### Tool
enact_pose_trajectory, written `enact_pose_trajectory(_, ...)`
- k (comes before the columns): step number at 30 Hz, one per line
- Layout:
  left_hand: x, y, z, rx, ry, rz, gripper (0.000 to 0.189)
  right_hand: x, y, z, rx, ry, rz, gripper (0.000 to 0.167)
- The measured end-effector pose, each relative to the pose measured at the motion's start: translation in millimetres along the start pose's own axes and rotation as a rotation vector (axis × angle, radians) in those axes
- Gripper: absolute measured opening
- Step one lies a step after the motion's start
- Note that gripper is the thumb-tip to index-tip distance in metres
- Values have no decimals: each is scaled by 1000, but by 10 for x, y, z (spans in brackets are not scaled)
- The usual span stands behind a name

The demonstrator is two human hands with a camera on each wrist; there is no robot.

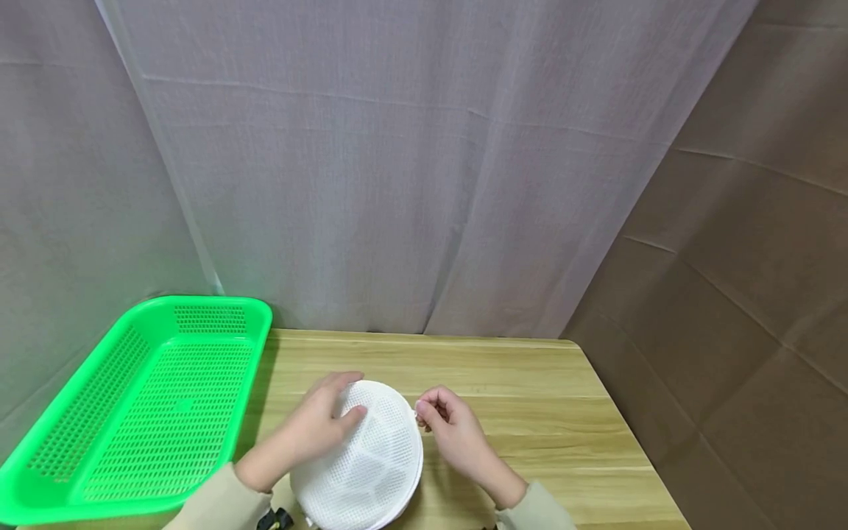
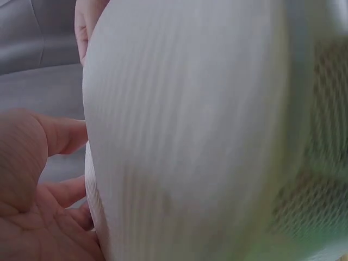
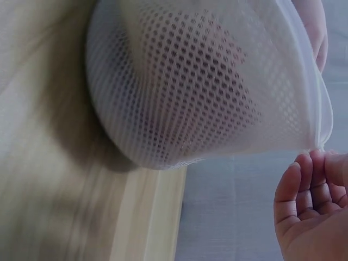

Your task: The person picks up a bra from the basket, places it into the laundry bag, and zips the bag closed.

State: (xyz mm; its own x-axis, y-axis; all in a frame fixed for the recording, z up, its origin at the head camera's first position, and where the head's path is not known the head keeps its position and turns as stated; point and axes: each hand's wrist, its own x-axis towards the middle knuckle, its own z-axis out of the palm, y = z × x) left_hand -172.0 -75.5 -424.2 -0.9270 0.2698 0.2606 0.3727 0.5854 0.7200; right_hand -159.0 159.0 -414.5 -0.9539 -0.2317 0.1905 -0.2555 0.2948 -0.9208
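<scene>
A round white mesh laundry bag [image 1: 371, 464] stands on the wooden table in front of the person, its flat top facing up. The left hand [image 1: 324, 423] grips its far left side, thumb over the top edge and fingers round the wall. At the bag's right rim, the right hand [image 1: 453, 427] pinches the edge at the zipper [image 3: 318, 109] between thumb and fingertips. The right wrist view shows the mesh wall bulging, with the pinched edge drawn out to a corner. In the left wrist view the white wall [image 2: 179, 109] fills most of the picture.
A large green plastic basket [image 1: 255, 368] with perforated sides and floor stands at the left. The wood-grain table [image 1: 530, 383] reaches back to a grey curtain [image 1: 344, 184]. A brown cloth [image 1: 742, 294] hangs along the right side.
</scene>
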Motion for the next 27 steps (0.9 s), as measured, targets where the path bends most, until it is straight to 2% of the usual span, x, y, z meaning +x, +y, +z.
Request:
enact_pose_trajectory(6,2,46,88,-27,-33,20,39,23,-40,-11,-11,-14,-1,7)
enact_pose_trajectory(13,23,31,127,-92,44,9,16,-4,-62,0,-22,-43,-24,8)
enact_pose_trajectory(17,20,-5,119,-92,60,-9,11,-20,-56,6,-34,-69,-27,10)
enact_pose_trajectory(27,17,-100,109,-106,33,-50,5,-40,-11,31,-47,-120,-40,12)
